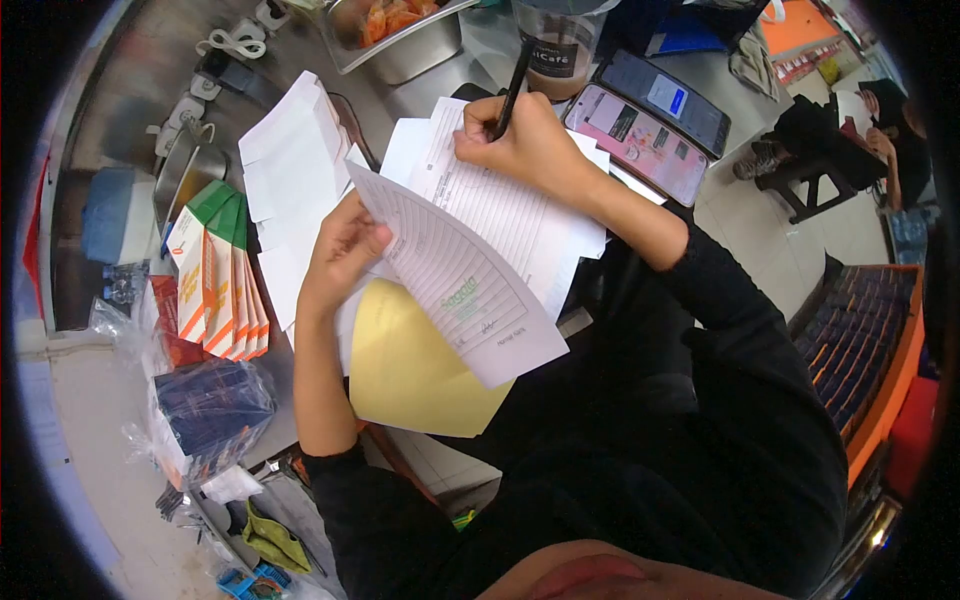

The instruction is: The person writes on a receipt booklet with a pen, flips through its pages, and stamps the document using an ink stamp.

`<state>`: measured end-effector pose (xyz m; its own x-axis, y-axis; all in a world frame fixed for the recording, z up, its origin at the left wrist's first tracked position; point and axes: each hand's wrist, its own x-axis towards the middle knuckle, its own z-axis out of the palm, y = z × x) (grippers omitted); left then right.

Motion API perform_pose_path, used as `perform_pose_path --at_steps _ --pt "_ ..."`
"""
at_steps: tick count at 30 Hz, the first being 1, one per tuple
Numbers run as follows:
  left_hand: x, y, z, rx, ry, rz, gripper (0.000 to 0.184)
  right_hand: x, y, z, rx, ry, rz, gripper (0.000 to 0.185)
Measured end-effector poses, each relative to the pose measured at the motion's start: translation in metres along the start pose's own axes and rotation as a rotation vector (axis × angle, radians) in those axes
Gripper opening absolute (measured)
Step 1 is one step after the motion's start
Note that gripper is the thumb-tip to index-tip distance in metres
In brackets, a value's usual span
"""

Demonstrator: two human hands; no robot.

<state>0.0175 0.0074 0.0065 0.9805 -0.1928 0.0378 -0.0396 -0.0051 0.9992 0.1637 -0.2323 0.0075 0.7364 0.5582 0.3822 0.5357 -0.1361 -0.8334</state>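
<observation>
My right hand (530, 145) grips a black pen (514, 85), with its tip hidden behind the fingers, and rests on a printed form (440, 170) with ruled lines. My left hand (345, 250) pinches the edge of a lifted sheet (465, 280) between thumb and fingers. That sheet curls toward me, printed with lines, a green stamp and handwriting near its lower edge. Beneath it lies a yellow sheet (410, 375). Left of the forms is a stack of white papers (290, 165), partly behind my left hand.
Two phones with lit screens, a pink-screened one (640, 145) and a darker one (665, 95), lie beside a plastic drink cup (560, 55). A metal pan (415, 55) holds orange food. Left are green-and-orange cartons (215, 270) and a plastic-wrapped pack (215, 410). A person (890, 140) sits far right.
</observation>
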Motion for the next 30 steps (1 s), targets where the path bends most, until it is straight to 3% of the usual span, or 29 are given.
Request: perform_pose_path --at_steps 14,20,30 --pt "-0.001 0.0054 0.0013 0.072 0.013 0.02 0.052 0.0021 0.0023 0.0004 -0.01 -0.008 0.034 0.031" --pt "-0.0004 0.0054 -0.0006 0.088 -0.011 0.021 0.051 0.0008 0.0076 0.0033 0.046 0.095 0.01 0.031" --pt "-0.0002 0.0033 -0.0001 0.073 -0.019 0.045 0.051 0.0006 0.0016 -0.0005 -0.037 0.037 0.056 0.032"
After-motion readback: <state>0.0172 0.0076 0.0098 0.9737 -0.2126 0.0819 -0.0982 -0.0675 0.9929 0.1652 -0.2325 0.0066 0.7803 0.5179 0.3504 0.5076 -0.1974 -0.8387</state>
